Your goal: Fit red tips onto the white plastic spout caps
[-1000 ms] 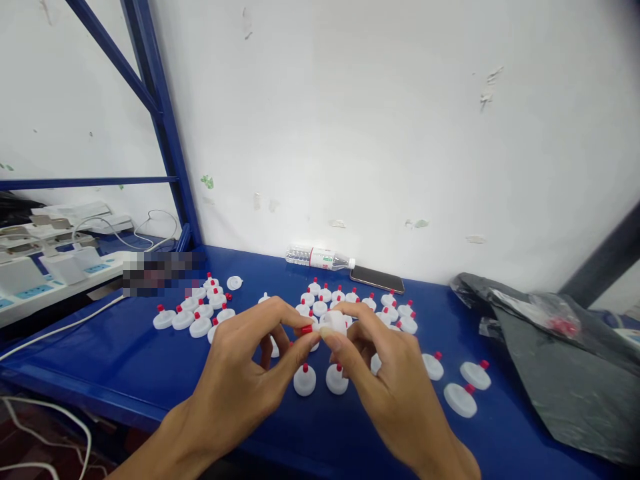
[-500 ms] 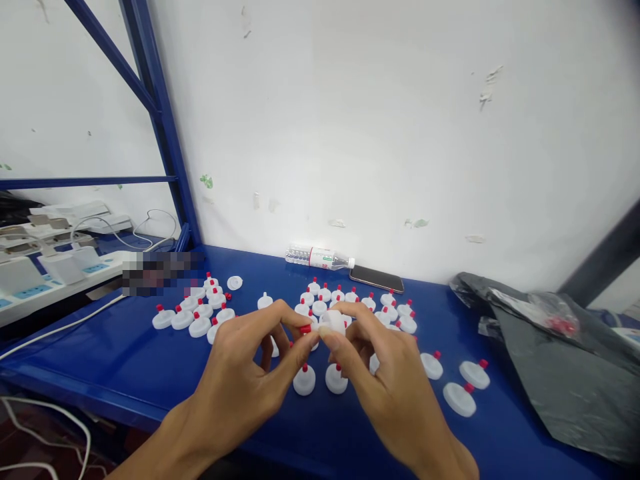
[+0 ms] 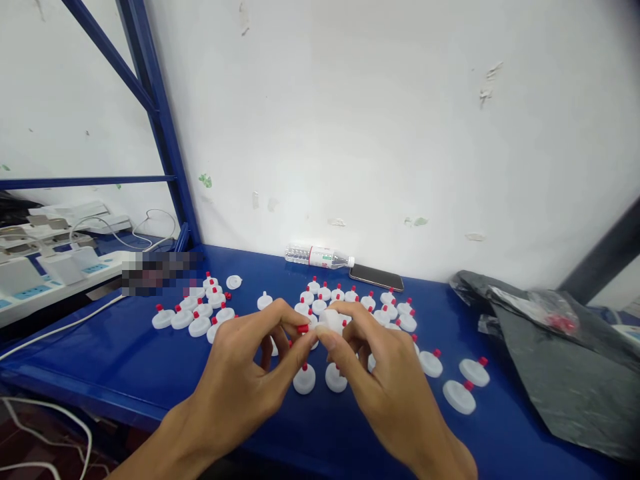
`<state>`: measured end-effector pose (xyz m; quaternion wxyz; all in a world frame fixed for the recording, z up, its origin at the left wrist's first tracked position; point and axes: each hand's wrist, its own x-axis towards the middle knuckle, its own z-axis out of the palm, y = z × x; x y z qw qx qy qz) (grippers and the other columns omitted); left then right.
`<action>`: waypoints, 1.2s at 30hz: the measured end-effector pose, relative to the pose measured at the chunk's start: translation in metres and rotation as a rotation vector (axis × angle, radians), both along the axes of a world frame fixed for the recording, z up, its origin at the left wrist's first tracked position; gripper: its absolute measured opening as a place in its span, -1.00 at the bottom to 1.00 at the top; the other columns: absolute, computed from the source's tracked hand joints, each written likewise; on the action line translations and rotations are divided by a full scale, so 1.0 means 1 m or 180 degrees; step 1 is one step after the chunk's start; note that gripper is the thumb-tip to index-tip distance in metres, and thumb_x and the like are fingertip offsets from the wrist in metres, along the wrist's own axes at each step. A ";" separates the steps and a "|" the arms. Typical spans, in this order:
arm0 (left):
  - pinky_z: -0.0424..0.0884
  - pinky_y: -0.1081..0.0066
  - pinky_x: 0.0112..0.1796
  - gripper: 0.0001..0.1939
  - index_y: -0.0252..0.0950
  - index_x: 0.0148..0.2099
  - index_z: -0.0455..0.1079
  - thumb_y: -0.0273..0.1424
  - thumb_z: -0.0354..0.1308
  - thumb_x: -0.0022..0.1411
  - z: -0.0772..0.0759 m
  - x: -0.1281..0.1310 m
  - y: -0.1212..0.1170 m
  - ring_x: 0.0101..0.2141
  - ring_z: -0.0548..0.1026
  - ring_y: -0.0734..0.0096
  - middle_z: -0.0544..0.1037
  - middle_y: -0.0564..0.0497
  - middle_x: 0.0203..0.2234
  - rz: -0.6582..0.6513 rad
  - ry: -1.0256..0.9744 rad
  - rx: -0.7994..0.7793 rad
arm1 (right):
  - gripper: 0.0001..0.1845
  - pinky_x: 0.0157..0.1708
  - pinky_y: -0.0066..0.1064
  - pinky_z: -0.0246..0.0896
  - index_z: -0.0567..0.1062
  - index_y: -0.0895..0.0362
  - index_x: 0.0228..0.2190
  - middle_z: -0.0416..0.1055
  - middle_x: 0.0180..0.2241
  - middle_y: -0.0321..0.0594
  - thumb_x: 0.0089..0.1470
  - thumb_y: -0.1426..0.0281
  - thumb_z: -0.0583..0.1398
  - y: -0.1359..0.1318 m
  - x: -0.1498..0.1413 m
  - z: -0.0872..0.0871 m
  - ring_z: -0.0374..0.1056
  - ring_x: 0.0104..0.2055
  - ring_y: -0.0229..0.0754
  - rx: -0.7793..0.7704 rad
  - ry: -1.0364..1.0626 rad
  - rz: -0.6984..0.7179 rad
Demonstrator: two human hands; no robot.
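Note:
Between thumb and index finger, my left hand (image 3: 255,367) pinches a small red cap (image 3: 303,329). My right hand (image 3: 385,373) grips a white plastic nozzle lid (image 3: 329,320) by its round body, its spout end turned left toward the red cap. The fingertips of both hands nearly meet, and they hide where cap and spout join. Beneath and around the hands stand several white lids with red tips, among them a lid (image 3: 304,379) just below the fingers. A lid with a bare white spout (image 3: 265,301) stands behind my left hand.
On the blue table (image 3: 145,373), more capped lids (image 3: 200,325) cluster at left. A water bottle (image 3: 320,257) and a phone (image 3: 376,277) lie by the wall. Grey plastic bags (image 3: 560,373) cover the right side; a power strip (image 3: 105,270) with cables sits at far left.
Both hands keep nearly the same place and grip. The red cap and the white lid have shifted very slightly left, and the lid appears a little turned.

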<state>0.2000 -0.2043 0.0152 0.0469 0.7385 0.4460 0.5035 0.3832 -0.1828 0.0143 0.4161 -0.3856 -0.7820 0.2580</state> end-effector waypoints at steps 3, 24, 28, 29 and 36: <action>0.31 0.61 -0.62 -0.97 -0.24 -0.23 0.43 -0.41 0.22 0.31 0.000 0.000 0.000 -0.65 0.41 0.60 0.46 0.20 -0.64 0.0000 0.0007 0.0004 | -0.74 -0.49 -0.49 0.17 0.44 -0.03 -0.02 0.48 -0.53 -0.49 0.32 0.17 0.15 0.001 0.000 0.000 0.37 -0.55 -0.30 0.0002 -0.0030 -0.0022; 0.30 0.61 -0.61 -0.94 -0.24 -0.22 0.49 -0.41 0.21 0.35 0.002 -0.001 0.002 -0.65 0.42 0.63 0.52 0.21 -0.63 -0.0181 0.0023 -0.0039 | -0.72 -0.51 -0.48 0.16 0.43 -0.04 -0.01 0.47 -0.55 -0.49 0.33 0.14 0.13 -0.001 0.000 0.001 0.37 -0.56 -0.29 0.0005 0.0000 -0.0054; 0.31 0.60 -0.60 -0.90 -0.26 -0.25 0.50 -0.40 0.20 0.36 0.003 -0.001 0.003 -0.66 0.41 0.61 0.51 0.21 -0.66 -0.0209 0.0082 -0.0074 | -0.73 -0.50 -0.48 0.16 0.44 -0.05 0.00 0.48 -0.54 -0.48 0.31 0.17 0.17 -0.001 0.001 0.002 0.38 -0.55 -0.29 -0.0023 0.0057 -0.0045; 0.31 0.60 -0.60 -0.89 -0.26 -0.26 0.50 -0.40 0.20 0.36 0.003 -0.001 0.003 -0.67 0.41 0.61 0.51 0.21 -0.66 -0.0213 0.0100 -0.0085 | -0.73 -0.51 -0.49 0.16 0.44 -0.05 0.00 0.49 -0.54 -0.48 0.30 0.19 0.19 -0.001 0.001 0.002 0.38 -0.55 -0.28 -0.0042 0.0077 -0.0025; 0.31 0.61 -0.58 -0.85 -0.26 -0.29 0.50 -0.41 0.17 0.37 0.005 0.000 0.003 -0.66 0.44 0.62 0.53 0.21 -0.66 -0.0265 0.0143 -0.0130 | -0.71 -0.51 -0.50 0.17 0.44 -0.03 0.02 0.49 -0.53 -0.46 0.28 0.23 0.21 -0.001 0.000 0.002 0.40 -0.54 -0.28 -0.0051 0.0154 0.0012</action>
